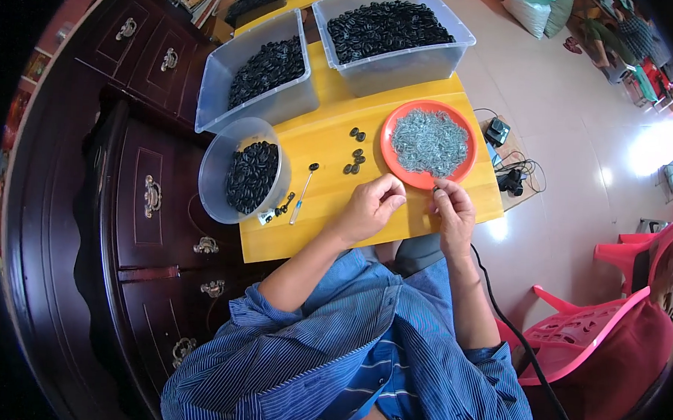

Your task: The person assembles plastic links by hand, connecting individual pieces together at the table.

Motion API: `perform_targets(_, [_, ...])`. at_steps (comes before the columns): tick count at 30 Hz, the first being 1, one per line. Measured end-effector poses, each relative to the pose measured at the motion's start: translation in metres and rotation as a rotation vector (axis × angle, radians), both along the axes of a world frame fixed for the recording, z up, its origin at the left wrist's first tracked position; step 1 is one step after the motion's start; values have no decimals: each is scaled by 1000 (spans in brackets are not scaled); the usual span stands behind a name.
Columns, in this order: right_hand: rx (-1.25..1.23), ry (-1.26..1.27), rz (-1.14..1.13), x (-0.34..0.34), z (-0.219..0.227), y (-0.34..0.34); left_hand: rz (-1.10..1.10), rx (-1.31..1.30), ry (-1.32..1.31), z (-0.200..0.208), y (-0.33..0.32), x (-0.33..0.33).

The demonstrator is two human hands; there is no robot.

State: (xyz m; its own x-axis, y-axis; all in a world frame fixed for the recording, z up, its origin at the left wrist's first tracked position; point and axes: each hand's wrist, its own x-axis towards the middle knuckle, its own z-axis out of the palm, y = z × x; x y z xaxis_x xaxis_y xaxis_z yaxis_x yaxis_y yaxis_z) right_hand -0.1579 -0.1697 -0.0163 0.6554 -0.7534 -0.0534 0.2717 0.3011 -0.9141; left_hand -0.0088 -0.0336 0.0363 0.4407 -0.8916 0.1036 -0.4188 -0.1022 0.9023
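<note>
Probably mid-fitting, the right hand (454, 209) seems clamped on a small dark piece (436, 189), silvery bits (429, 143) just beyond, the left hand (370, 211) curled leftward, contents unclear, next likely needing careful fingertip alignment.

Head view, one: wide fisheye, left of a side-by-side pair, upright. Placed above the wearer's shirt (270, 350), close at the lower edge. Faces steeply down and forward; left hand (370, 208) and right hand (453, 209) near centre, in close range. Table (324, 138) seen from above; cabinet (65, 236) at left; floor (530, 83) farther off, right. Rim dark, edges bowed.
</note>
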Motion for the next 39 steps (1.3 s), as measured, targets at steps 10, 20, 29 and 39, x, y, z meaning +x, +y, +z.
perform_targets(10, [-135, 95, 150, 23, 4, 35, 198, -83, 530, -30, 36, 14])
perform_targets(20, [-139, 169, 203, 27, 9, 45, 223, -157, 672, -27, 41, 18])
perform_targets(29, [-152, 156, 284, 31, 10, 48, 193, -204, 615, -29, 35, 16])
perform_targets(39, [-40, 95, 278, 35, 5, 50, 171, -176, 466, -28, 34, 15])
